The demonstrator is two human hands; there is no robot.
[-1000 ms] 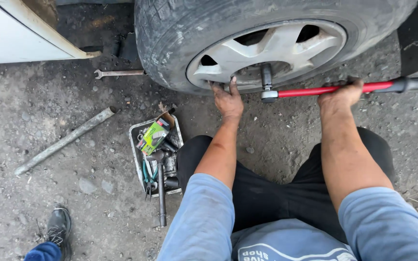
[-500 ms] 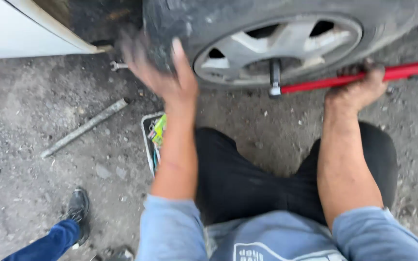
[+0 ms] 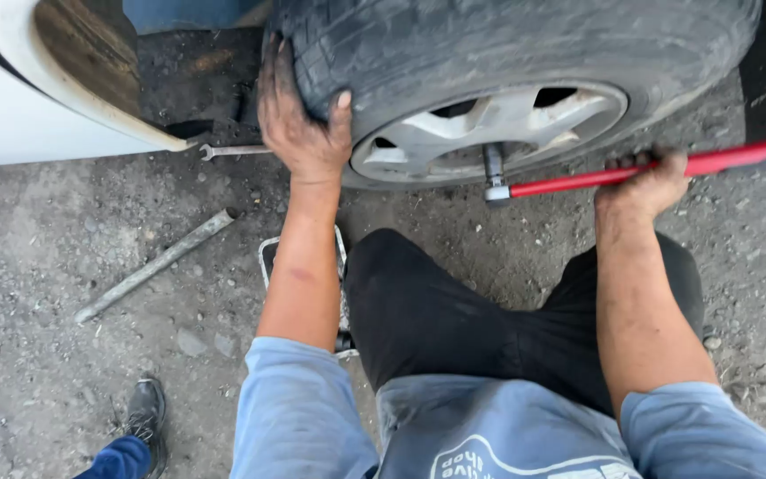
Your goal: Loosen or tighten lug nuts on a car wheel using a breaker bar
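Note:
A worn black tyre (image 3: 525, 44) on a silver alloy wheel (image 3: 498, 129) fills the top of the view. My left hand (image 3: 299, 120) grips the tyre's left tread edge, thumb on the sidewall. My right hand (image 3: 644, 182) is closed around the red handle of a wrench (image 3: 631, 173), whose socket end (image 3: 494, 177) sits on the wheel near its hub. My knees in black trousers are below the wheel.
A white car body panel (image 3: 37, 98) is at the top left. A spanner (image 3: 232, 151) and a grey metal pipe (image 3: 157, 264) lie on the gravel. A tool tray (image 3: 268, 253) is mostly hidden behind my left arm. Another person's shoe (image 3: 145, 412) stands at the bottom left.
My left hand left the wheel rim, swung up to the left and now grips the tyre tread. My right hand stays on the red wrench handle. The view has shifted left.

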